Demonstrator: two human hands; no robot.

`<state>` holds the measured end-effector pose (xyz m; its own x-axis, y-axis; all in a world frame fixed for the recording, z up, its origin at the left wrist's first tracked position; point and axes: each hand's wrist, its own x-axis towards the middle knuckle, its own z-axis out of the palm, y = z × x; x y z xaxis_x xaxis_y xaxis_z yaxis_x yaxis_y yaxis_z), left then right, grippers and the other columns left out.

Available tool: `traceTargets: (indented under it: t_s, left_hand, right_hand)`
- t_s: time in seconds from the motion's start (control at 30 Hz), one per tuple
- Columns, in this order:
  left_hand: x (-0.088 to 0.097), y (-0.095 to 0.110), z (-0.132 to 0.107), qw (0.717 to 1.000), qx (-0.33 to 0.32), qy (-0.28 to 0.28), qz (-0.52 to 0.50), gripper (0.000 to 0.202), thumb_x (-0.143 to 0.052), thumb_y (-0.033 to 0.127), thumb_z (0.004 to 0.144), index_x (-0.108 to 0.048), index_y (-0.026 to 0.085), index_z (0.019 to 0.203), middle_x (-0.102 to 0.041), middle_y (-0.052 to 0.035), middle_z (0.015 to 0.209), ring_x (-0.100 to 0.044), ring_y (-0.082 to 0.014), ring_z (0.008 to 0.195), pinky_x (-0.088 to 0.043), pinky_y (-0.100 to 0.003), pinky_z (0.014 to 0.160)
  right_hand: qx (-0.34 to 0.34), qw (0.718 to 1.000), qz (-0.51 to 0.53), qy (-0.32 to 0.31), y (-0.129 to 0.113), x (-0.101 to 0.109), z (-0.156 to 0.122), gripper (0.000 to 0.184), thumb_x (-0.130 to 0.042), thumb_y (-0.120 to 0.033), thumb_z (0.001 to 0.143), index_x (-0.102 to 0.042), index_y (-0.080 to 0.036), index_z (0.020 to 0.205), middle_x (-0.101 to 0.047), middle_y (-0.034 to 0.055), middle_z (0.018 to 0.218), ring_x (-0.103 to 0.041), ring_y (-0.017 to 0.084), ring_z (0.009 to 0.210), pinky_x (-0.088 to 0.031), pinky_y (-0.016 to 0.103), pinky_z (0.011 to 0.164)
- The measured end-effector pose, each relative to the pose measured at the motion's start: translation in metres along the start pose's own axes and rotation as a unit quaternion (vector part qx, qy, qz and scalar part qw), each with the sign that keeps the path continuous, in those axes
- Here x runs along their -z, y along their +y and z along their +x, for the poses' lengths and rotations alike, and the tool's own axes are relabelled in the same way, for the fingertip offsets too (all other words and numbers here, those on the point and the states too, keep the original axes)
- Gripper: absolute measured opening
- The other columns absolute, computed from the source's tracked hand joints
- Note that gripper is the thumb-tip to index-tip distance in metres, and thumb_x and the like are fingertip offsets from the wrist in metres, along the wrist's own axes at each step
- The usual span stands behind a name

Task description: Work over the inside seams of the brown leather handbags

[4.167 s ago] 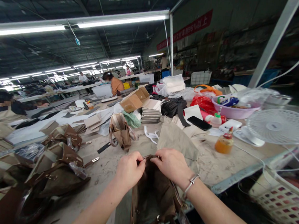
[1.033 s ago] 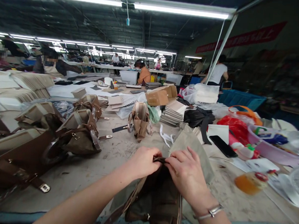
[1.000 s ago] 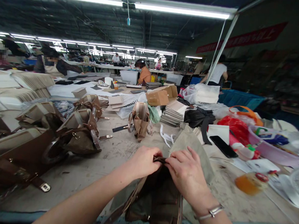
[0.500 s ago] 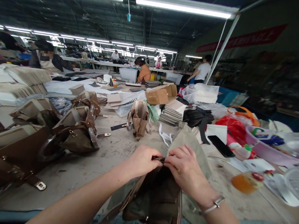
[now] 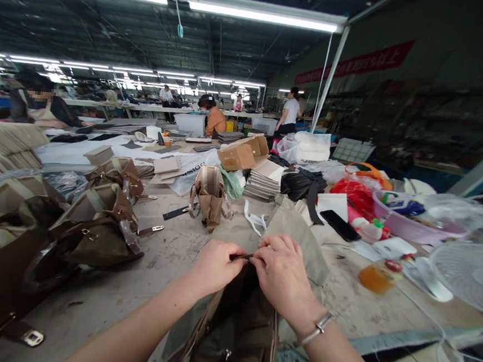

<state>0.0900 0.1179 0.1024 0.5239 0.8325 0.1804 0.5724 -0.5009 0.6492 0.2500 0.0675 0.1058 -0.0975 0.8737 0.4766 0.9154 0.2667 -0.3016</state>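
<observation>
A dark brown handbag [image 5: 239, 320] lies at the table's near edge, its zipper and small metal fittings facing me. My left hand [image 5: 218, 264] pinches the bag's far rim between thumb and fingers. Right beside it, my right hand [image 5: 278, 270] grips the same rim, fingers curled over it and a metal bracelet on the wrist. The two hands almost touch at the pinched edge. Under and behind the bag is a sheet of grey-green material [image 5: 299, 241]. Beyond my hands a small brown bag [image 5: 209, 198] stands upright with wrapped handles.
Several brown bags [image 5: 103, 242] crowd the left side. Stacked panels [image 5: 263, 180] and a cardboard box [image 5: 244, 152] stand farther back. To the right are a phone [image 5: 340, 225], a jar of orange liquid [image 5: 379, 276], a pink basin [image 5: 414, 222] and a white fan [image 5: 468, 274]. Co-workers are in the background.
My view has turned to the right, so the surroundings sit farther left. Both hands stay closed on the bag's rim, with only slight finger shifts.
</observation>
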Motion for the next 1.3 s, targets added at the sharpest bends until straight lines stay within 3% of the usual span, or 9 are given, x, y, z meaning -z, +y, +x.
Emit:
traceTargets:
  t_s: [0.17, 0.33, 0.53, 0.8, 1.3]
  left_hand:
    - [0.000, -0.003, 0.000, 1.000, 0.010, -0.002, -0.011, 0.015, -0.056, 0.019, 0.078, -0.071, 0.021, 0.077, -0.069, 0.0010, 0.074, -0.060, -0.0164, 0.068, -0.040, -0.026, 0.062]
    - [0.003, -0.005, -0.002, 0.999, 0.016, -0.009, -0.030, 0.014, -0.057, 0.020, 0.078, -0.071, 0.023, 0.080, -0.070, 0.0035, 0.075, -0.061, -0.0150, 0.070, -0.040, -0.025, 0.063]
    - [0.002, -0.006, -0.001, 0.999, 0.019, 0.002, -0.043, 0.014, -0.059, 0.021, 0.076, -0.072, 0.023, 0.081, -0.070, 0.0027, 0.075, -0.062, -0.0160, 0.071, -0.041, -0.025, 0.064]
    - [0.002, -0.010, 0.000, 0.998, 0.018, -0.001, -0.055, 0.016, -0.061, 0.019, 0.073, -0.071, 0.023, 0.085, -0.070, 0.0041, 0.076, -0.061, -0.0150, 0.068, -0.041, -0.024, 0.062]
    - [0.004, -0.009, -0.001, 0.999, -0.005, 0.005, -0.046, 0.019, -0.062, 0.017, 0.075, -0.073, 0.026, 0.088, -0.072, 0.0043, 0.084, -0.063, -0.0154, 0.073, -0.042, -0.025, 0.066]
  right_hand:
    - [0.012, 1.000, 0.024, 0.005, -0.001, 0.001, 0.002, 0.015, -0.065, -0.021, 0.080, -0.064, -0.021, 0.065, -0.060, 0.0017, 0.085, -0.046, 0.022, 0.095, -0.033, 0.042, 0.090]
    - [0.053, 0.997, 0.056, 0.027, 0.005, 0.003, -0.003, 0.008, -0.069, -0.024, 0.078, -0.065, -0.025, 0.071, -0.062, -0.0023, 0.084, -0.047, 0.020, 0.099, -0.020, 0.046, 0.105]
    - [0.048, 0.997, 0.042, 0.048, 0.012, 0.009, -0.008, 0.012, -0.070, -0.019, 0.075, -0.059, -0.021, 0.077, -0.064, -0.0019, 0.086, -0.048, 0.020, 0.105, -0.019, 0.045, 0.107]
    - [0.130, 0.990, 0.051, 0.031, 0.018, 0.006, -0.005, 0.013, -0.064, -0.022, 0.081, -0.066, -0.032, 0.088, -0.063, -0.0053, 0.098, -0.042, 0.022, 0.112, -0.014, 0.051, 0.108]
    - [0.156, 0.986, 0.037, -0.037, 0.016, 0.005, 0.011, 0.014, -0.061, -0.016, 0.083, -0.066, -0.028, 0.078, -0.060, -0.0055, 0.088, -0.042, 0.019, 0.108, -0.006, 0.050, 0.110]
